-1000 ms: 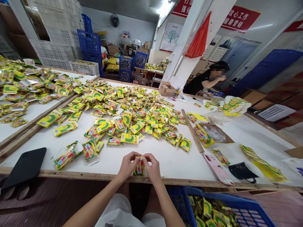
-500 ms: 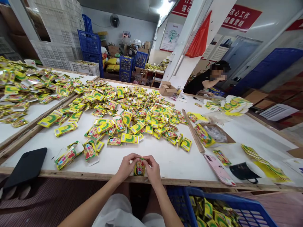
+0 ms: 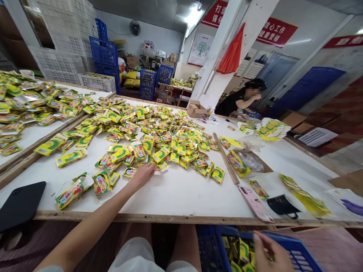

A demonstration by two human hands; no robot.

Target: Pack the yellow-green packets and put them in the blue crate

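My left hand [image 3: 144,175] reaches to the front edge of a heap of small yellow and green printed boxes [image 3: 161,154]. Its fingers are bent together over one small yellow box, which they mostly cover. Down at the right, my right hand [image 3: 272,254] hangs over a blue plastic basket [image 3: 301,247] of similar boxes [image 3: 243,251]. Its fingers look apart and somewhat blurred, with no box visible in them.
A wooden strip [image 3: 226,158] divides the white tabletop. Right of it lie a pink phone [image 3: 256,203], a black cup-shaped item [image 3: 284,206] and flat yellow cartons [image 3: 307,196]. A black tablet-like object [image 3: 22,204] lies left. A person [image 3: 241,99] sits across the table.
My hands have parted from the box they held together at the table edge. The left went forward to the heap, the right down over the basket. The view has turned slightly right.
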